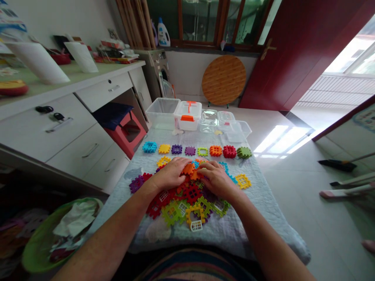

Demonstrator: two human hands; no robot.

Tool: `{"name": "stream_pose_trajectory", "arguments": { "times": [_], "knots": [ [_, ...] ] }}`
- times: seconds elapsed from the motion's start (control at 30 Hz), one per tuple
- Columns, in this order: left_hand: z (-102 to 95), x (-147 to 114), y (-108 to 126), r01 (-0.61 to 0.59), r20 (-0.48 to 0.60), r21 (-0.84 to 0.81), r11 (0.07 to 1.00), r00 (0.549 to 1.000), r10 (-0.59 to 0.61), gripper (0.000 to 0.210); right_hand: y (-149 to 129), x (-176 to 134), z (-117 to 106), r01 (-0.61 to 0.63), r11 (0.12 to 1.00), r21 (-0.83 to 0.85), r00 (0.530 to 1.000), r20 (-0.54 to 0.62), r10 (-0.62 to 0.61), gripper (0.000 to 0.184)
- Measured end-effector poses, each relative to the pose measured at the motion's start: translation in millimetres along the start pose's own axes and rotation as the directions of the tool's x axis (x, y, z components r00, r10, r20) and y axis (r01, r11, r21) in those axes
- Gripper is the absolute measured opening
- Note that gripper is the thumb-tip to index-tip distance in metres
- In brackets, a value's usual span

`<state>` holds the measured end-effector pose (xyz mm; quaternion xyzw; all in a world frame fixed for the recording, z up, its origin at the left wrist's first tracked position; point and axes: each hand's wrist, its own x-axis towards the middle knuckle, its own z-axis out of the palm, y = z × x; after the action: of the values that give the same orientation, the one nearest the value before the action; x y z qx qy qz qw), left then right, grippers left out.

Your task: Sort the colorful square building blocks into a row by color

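Note:
A loose pile of colourful interlocking plastic building tiles, with a red tile (pixel 193 194) and a yellow tile (pixel 195 214) near its front, lies on the cloth-covered table (pixel 158 234). My left hand (pixel 173 171) is closed on an orange building tile (pixel 188 168) over the pile's middle. My right hand (pixel 216 177) is beside it, fingers bent against another orange tile (pixel 194 175); its fingertips are partly hidden. Beyond the pile runs a row of tiles sorted by colour, from a blue stack (pixel 149 147) through an orange stack (pixel 216 150) to a green stack (pixel 244 152).
At the table's far end stand an uncovered clear bin (pixel 163 113), a lidded box with orange latches (pixel 189 117) and smaller clear containers (pixel 225 118). White drawers (pixel 84 148) and a red stool (pixel 125 128) are left, above a green basket (pixel 35 249). A broom (pixel 336 165) lies right.

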<state>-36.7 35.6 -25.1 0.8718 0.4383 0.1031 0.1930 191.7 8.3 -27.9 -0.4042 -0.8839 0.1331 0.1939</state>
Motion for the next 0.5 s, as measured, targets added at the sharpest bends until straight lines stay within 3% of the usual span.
{"name": "stream_pose_trajectory", "arguments": {
  "times": [0.1, 0.2, 0.27, 0.37, 0.5],
  "knots": [
    [-1.9, 2, 0, 0.027, 0.025, -0.015, 1.000, 0.999, -0.026, 0.062, 3, -1, -4, -0.008, 0.992, 0.128, 0.993, -0.112, 0.023, 0.020],
    [-2.3, 5, 1, 0.060, 0.039, -0.034, 0.998, 0.998, -0.058, 0.062, 7, -1, -8, -0.101, 0.957, 0.270, 0.973, -0.173, 0.151, 0.019],
    [-3.0, 6, 2, 0.057, 0.046, -0.035, 0.998, 0.997, -0.056, 0.063, 11, 0, -8, -0.198, 0.924, 0.327, 0.953, -0.155, 0.259, 0.021],
    [-4.9, 7, 3, 0.032, 0.055, -0.037, 0.999, 0.998, -0.030, 0.064, 18, -1, -5, -0.293, 0.913, 0.284, 0.934, -0.119, 0.337, 0.023],
    [-5.9, 8, 5, 0.018, 0.054, -0.037, 0.999, 0.998, -0.016, 0.062, 24, -6, 1, -0.260, 0.959, 0.109, 0.953, -0.128, 0.273, 0.024]
  ]
}}
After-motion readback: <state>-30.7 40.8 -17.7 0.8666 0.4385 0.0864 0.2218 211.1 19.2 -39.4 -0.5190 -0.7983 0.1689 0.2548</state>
